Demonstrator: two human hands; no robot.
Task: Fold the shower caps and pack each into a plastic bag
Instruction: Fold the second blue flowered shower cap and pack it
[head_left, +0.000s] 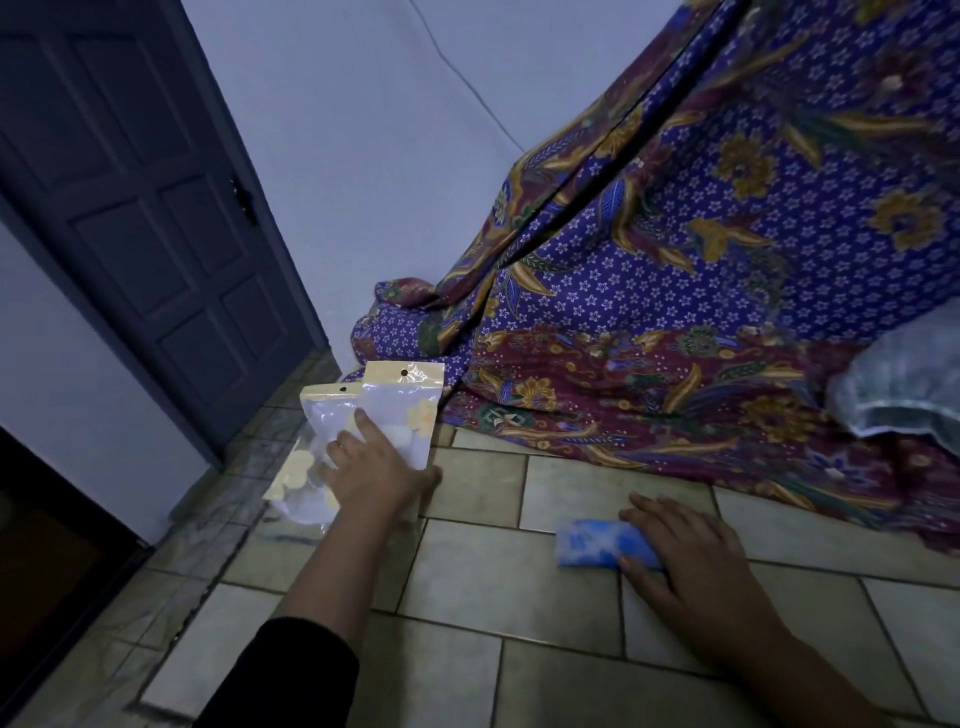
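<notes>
Batik cloth: draped from twelve to three o'clock; I'd work clear of its hem.
Tiled floor: hard and flat, good for pressing creases.
Loose caps: pale heap at three o'clock, on the cloth.
Plastic bags: two overlapping at eleven o'clock; I should draw off one only.
Left hand: fingers spread flat on the bags, pinching nothing.
Right hand: at one o'clock, fingers flat, pressing down.
Folded cap: blue, under my right fingertips; it will likely spring open if released early.
</notes>
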